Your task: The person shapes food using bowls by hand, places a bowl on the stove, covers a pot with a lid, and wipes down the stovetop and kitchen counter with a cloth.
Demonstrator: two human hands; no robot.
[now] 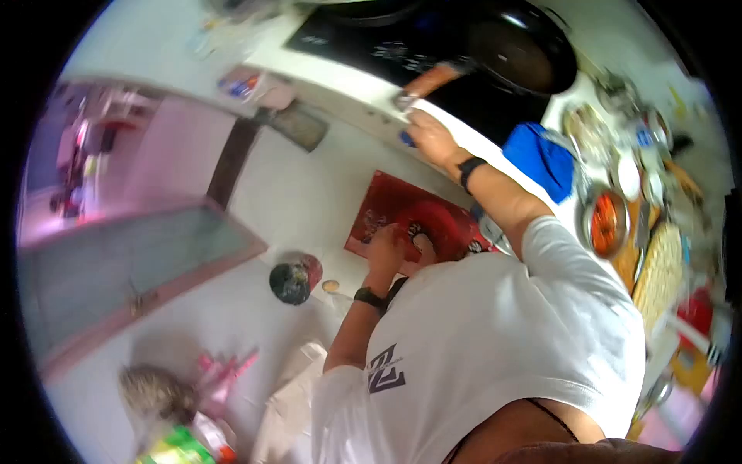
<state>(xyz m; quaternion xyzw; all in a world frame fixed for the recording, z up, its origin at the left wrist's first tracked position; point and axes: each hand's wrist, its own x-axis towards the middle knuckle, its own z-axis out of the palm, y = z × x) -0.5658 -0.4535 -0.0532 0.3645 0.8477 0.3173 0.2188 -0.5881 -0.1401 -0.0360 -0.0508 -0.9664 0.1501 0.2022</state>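
Observation:
My right hand [431,135] is beside the white counter's front edge, just below the brown handle [434,80] of the black pan [522,50]. Its fingers look curled, and a small blue thing [407,139] shows at them, too blurred to name. Lower down, my left hand [386,246] hangs in front of my body above the red floor mat [444,213]. Its fingers look loosely apart and nothing shows in them. Part of a foot [423,247] is visible on the mat beside it.
The black cooktop [371,50] lies along the counter. Right of it are a blue cloth [541,161], a bowl of orange-red food [605,224], a knife [641,232] and a round pale mat [661,271]. A dark bin [292,282] and bags [176,447] stand on the floor near a glass door [139,267].

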